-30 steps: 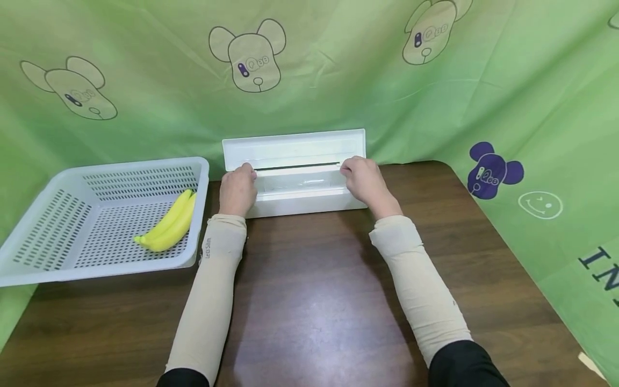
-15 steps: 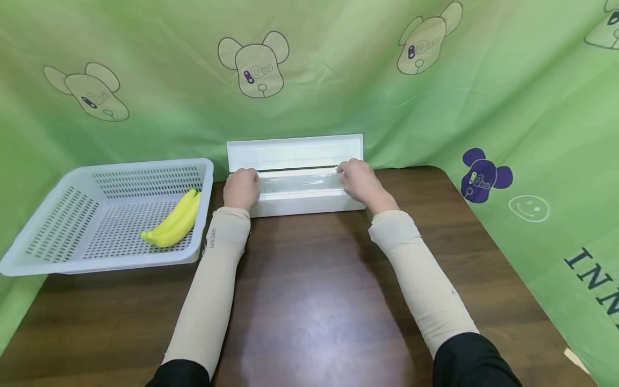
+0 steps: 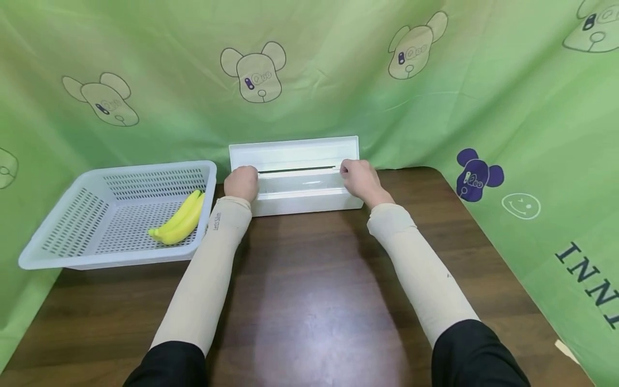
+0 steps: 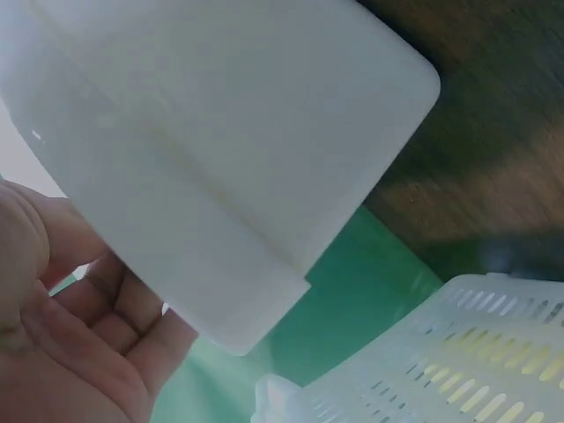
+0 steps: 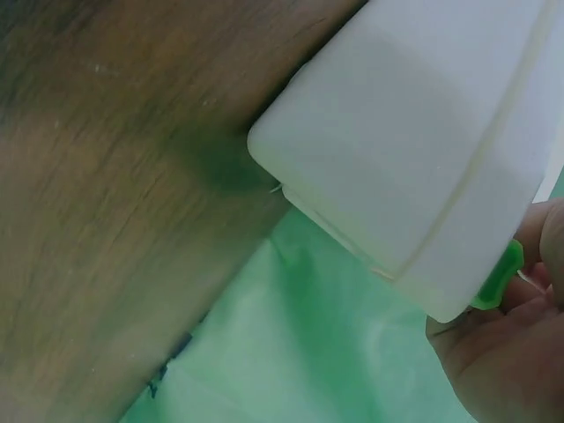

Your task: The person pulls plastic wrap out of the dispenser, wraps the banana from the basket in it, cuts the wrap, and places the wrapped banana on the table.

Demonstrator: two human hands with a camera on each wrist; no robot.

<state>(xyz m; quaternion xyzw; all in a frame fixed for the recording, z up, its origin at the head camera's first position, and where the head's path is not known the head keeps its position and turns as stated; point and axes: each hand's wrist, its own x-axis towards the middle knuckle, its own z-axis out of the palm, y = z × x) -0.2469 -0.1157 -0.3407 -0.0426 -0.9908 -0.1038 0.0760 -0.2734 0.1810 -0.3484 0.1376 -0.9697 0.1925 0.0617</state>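
Nearest, below both grips, dark sleeves and pale cream arm covers [image 3: 408, 258] stretched over the brown wood-grained table [image 3: 290, 258], where a soft glare lay between the forearms. Off right of the right grip, a pale scrap [image 3: 566, 350] sat at the table's edge.

The left grip [image 3: 242, 184] was curled and clamped on the left end of the white box [image 3: 309, 204]; the right grip [image 3: 361, 181] pinched a green piece [image 5: 500, 278] at the box's right end. The box thus stood on the table between the two grips. Left of the left grip, a pale perforated basket [image 3: 130, 228] held yellow bananas [image 3: 180, 221] against its near right side.

Just beyond the grips, the box's lid [image 3: 295, 153] was raised, a dark line below it. Farthest, behind the grips and around to both sides, hung a green cloth [image 3: 329, 102] printed with outlined animal heads [image 3: 258, 80]; beyond the right grip it carried a purple head [image 3: 476, 180], a smiley [image 3: 521, 206] and dark lettering [image 3: 587, 279].
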